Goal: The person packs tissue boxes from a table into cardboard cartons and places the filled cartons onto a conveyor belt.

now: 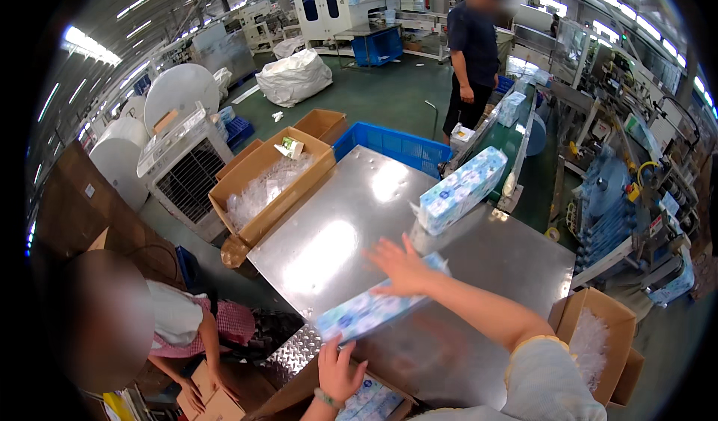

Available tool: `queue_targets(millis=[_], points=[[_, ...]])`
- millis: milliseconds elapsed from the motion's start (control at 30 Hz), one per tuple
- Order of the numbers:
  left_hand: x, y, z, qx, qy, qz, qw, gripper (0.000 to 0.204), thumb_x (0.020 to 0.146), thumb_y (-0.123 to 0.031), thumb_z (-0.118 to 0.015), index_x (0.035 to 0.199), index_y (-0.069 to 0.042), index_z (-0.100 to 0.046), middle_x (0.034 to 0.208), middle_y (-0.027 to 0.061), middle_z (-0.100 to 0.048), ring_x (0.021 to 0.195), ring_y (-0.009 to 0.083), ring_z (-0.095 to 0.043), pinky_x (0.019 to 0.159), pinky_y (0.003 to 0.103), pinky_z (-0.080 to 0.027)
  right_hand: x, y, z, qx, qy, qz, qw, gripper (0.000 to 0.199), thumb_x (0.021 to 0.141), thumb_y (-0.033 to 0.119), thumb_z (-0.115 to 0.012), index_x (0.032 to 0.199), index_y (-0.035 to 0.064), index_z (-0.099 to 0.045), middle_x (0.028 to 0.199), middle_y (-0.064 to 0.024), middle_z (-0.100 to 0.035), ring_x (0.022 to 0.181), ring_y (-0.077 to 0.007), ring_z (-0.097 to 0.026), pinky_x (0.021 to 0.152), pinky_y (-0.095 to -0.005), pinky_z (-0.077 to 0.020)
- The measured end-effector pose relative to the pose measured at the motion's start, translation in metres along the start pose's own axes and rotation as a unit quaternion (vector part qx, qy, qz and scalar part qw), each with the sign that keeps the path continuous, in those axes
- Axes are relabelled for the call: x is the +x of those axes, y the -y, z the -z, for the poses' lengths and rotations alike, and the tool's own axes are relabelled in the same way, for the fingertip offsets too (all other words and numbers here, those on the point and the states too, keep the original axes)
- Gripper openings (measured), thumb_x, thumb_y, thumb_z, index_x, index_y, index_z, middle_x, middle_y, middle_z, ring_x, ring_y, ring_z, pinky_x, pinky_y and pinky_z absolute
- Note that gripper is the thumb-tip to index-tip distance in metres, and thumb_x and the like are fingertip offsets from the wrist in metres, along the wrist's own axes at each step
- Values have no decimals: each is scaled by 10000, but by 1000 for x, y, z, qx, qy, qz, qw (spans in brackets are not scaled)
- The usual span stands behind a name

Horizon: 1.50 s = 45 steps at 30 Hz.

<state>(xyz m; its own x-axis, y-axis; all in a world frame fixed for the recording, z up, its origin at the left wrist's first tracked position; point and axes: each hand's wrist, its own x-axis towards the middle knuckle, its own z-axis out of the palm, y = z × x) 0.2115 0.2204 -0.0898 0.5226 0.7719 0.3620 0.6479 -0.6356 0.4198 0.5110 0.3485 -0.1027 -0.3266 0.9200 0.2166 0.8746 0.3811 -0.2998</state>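
Note:
A long plastic-wrapped pack (366,312) with a blue and white floral print lies aslant on the shiny metal table, slightly blurred. My right hand (404,271) reaches across it, fingers spread, the palm over its far side near the right end. At its near left end is my left hand (338,376), open, fingertips at or just short of the wrap; I cannot tell if they touch. Under my left hand, an open carton at the lower edge holds similar packs (370,400). Another long floral pack (462,191) rests at the table's far right, by the conveyor.
The metal table (299,249) has a carton of clear plastic wrap (273,185) and a blue crate (393,148) beyond it. Another carton (598,339) stands right. A green conveyor (505,140) runs away on the right. One person stands beyond; another handles cardboard (224,402) at lower left.

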Motion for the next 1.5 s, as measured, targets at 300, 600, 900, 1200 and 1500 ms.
queue_targets(millis=[300,600,900,1200,1500], points=[[106,36,-51,148,200,-32,968,937,610,-399,-900,1372,-51,-480,1194,163,-564,1146,370,-523,1023,501,-382,45,-146,20,66,-130,-473,869,693,866,629,-648,1371,157,-605,1650,-151,-233,1546,-393,-90,1047,-807,-258],[40,14,102,203,-39,-58,977,786,573,-201,-817,1301,-82,-547,1124,160,-559,1073,371,-541,964,505,-400,-85,-70,3,78,-39,-177,980,356,902,507,-683,911,154,-730,1559,-91,-432,1519,-340,-249,1016,-697,-409],[-174,-22,174,-428,-118,240,864,1144,710,-355,-847,1559,26,-181,1519,184,-373,1402,324,-367,1162,460,-302,-238,98,30,-96,-26,-378,920,848,718,345,-829,1469,193,-465,1253,-211,-561,1238,-383,-510,1071,-572,-367],[-265,10,35,36,267,149,951,644,823,-236,-644,1361,57,-448,1260,308,-560,1135,472,-551,958,547,-473,-143,207,118,-96,-45,-63,992,943,718,188,-774,1572,260,-381,1129,-199,-562,1055,-379,-546,928,-473,-426],[-305,73,-74,-247,341,203,884,1078,707,-612,-820,1486,-9,-382,1481,272,-460,1344,432,-473,1123,468,-399,-119,347,-10,113,109,398,904,797,813,96,-652,1533,358,-436,1159,-184,-566,1077,-365,-559,965,-456,-444]])
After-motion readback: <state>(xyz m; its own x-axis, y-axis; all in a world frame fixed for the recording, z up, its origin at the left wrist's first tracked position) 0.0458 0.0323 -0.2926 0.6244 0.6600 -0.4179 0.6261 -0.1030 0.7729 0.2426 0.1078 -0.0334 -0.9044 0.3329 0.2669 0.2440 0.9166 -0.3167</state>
